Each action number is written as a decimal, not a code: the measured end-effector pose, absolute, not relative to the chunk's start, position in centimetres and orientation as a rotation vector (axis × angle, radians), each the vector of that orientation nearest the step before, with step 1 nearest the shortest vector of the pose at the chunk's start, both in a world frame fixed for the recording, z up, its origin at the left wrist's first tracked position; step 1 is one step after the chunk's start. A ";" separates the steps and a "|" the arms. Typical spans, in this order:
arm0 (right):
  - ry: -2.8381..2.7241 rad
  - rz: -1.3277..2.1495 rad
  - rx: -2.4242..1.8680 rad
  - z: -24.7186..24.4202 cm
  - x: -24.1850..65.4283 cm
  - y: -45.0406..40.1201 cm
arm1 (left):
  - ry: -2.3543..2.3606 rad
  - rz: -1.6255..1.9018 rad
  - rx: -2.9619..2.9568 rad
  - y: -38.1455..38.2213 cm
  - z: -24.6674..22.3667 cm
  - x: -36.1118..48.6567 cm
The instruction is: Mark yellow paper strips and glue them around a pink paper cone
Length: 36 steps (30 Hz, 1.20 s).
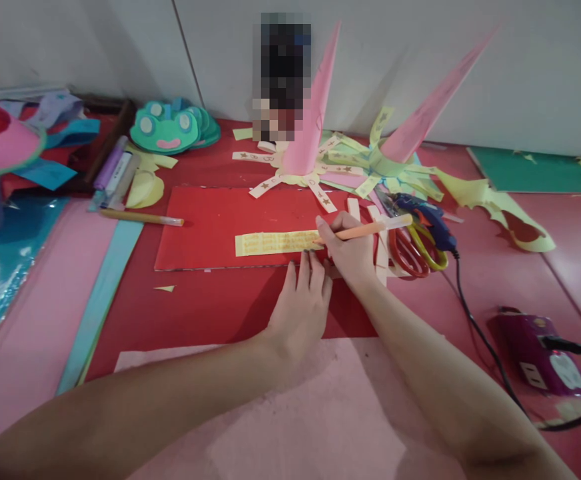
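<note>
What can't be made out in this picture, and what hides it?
In the head view:
- Writing on the yellow strip: too small and blurred to read.
- The strip's right end: hidden by the right hand.
- The pink piece at left: cut off by the frame edge.
- Whatever the pixelated patch covers: masked.

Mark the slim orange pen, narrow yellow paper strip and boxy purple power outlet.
Slim orange pen point(363, 231), head view: middle of barrel.
Narrow yellow paper strip point(276, 243), head view: written middle.
Boxy purple power outlet point(529, 348), head view: purple casing.
</note>
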State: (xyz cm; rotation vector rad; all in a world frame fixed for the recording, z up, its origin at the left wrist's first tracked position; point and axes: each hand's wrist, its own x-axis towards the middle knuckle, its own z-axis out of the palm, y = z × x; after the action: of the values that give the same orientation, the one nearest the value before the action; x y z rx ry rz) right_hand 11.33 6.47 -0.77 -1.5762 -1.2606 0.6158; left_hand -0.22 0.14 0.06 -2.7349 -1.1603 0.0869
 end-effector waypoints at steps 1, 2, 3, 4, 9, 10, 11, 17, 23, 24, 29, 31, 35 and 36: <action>-1.269 0.600 -1.576 -0.8 11.3 6.5 | -1.159 0.087 -2.736 0.1 0.1 -0.2; -1.280 0.581 -1.573 -0.8 11.3 6.5 | -1.159 0.085 -2.735 0.1 0.1 -0.2; -1.289 0.564 -1.570 -0.9 11.3 6.6 | -1.160 0.081 -2.732 0.1 0.0 -0.2; -1.295 0.557 -1.569 -0.9 11.4 6.6 | -1.163 0.077 -2.729 0.1 0.0 -0.2; -1.283 0.609 -1.574 -0.9 11.5 6.5 | -1.180 0.051 -2.734 0.0 -0.1 -0.2; -1.285 0.607 -1.576 -1.0 11.5 6.4 | -1.184 0.048 -2.735 0.0 0.0 -0.2; -1.289 0.601 -1.579 -1.0 11.5 6.4 | -1.186 0.049 -2.737 0.0 0.0 -0.2; -1.347 0.523 -1.576 -1.2 11.6 6.6 | -1.170 0.081 -2.748 0.2 0.1 -0.2; -1.312 0.580 -1.554 -1.2 11.5 6.5 | -1.181 0.062 -2.771 0.2 0.1 -0.2; -1.305 0.593 -1.553 -1.2 11.5 6.5 | -1.184 0.059 -2.778 0.2 0.1 -0.2; -1.308 0.574 -1.565 -1.1 11.5 6.5 | -1.197 0.073 -2.803 0.2 0.2 -0.2; -1.316 0.541 -1.584 -1.1 11.5 6.5 | -1.196 0.067 -2.793 0.1 0.2 -0.2; -1.314 0.530 -1.602 -0.9 11.5 6.5 | -1.175 0.070 -2.764 0.1 0.1 -0.3; -1.299 0.535 -1.599 -0.9 11.5 6.4 | -1.171 0.070 -2.759 0.1 0.1 -0.3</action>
State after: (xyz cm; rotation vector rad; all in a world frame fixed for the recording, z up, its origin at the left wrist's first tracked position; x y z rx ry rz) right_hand 11.48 6.44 -0.90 -1.5995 -1.2993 0.5355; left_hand -0.32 0.07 0.11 -2.7587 -1.1709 0.0699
